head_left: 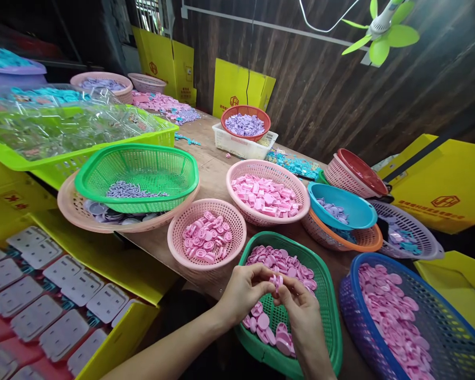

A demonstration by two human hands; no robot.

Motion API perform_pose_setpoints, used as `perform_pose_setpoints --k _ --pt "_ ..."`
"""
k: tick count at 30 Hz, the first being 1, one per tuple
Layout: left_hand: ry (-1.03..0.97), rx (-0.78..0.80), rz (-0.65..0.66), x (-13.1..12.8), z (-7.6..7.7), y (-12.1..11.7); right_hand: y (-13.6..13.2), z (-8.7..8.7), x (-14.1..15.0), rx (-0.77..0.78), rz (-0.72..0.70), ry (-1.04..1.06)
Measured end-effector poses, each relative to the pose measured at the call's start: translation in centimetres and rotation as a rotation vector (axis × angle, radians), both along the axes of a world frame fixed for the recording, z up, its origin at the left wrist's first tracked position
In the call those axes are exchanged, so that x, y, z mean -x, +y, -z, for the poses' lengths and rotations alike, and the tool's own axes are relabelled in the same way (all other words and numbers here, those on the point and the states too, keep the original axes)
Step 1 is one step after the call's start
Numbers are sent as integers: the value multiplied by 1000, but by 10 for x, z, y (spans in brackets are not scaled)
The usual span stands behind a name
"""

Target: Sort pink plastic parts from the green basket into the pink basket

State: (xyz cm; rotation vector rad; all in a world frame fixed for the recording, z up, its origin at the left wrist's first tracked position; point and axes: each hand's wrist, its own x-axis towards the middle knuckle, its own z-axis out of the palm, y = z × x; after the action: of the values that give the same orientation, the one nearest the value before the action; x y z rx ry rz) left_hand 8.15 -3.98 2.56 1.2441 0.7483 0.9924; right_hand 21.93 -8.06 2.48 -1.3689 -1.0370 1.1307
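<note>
The small pink piece [277, 281] is held above the dark green basket [328, 295] at the near edge of the table [214, 158]. It looks like glossy moulded plastic: probably light, stiff and rather slippery, unlikely to break under modest pressure, and best taken by its rim between thumb and fingertips. The left hand [243, 293] pinches it, thumb against bent fingers, with almost no gap beyond the piece's own width. The right hand [304, 311] grips its other side likewise, though its fingertips are partly hidden.
</note>
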Motion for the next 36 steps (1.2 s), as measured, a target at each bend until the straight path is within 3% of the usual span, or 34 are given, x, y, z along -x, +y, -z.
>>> perform_pose_setpoints --k 5,8,13,16,18,22,24,30,36 --pt "71 3 9 8 -3 4 10 -5 6 1 -94 -56" --pt "257 -131 -2 28 -9 18 20 -3 -5 53 -243 -137" --pt "951 -498 -355 80 -14 62 21 14 -23 -51 -451 -780" --pt "1169 -595 -428 77 -11 63 13 30 -10 7 -623 -1129" --pt "1144 -653 -286 56 -6 50 9 41 2 69 -664 -1253" --pt "1145 -798 285 10 14 24 11 55 9 125 -657 -1291" --pt "1224 -853 439 -2 28 21 14 58 -1 143 -649 -1286" --pt "1247 -961 561 -21 57 23 19 57 -34 143 -608 -1231" --pt "1241 -928 553 -27 50 24 12 63 -29 212 -531 -1250"
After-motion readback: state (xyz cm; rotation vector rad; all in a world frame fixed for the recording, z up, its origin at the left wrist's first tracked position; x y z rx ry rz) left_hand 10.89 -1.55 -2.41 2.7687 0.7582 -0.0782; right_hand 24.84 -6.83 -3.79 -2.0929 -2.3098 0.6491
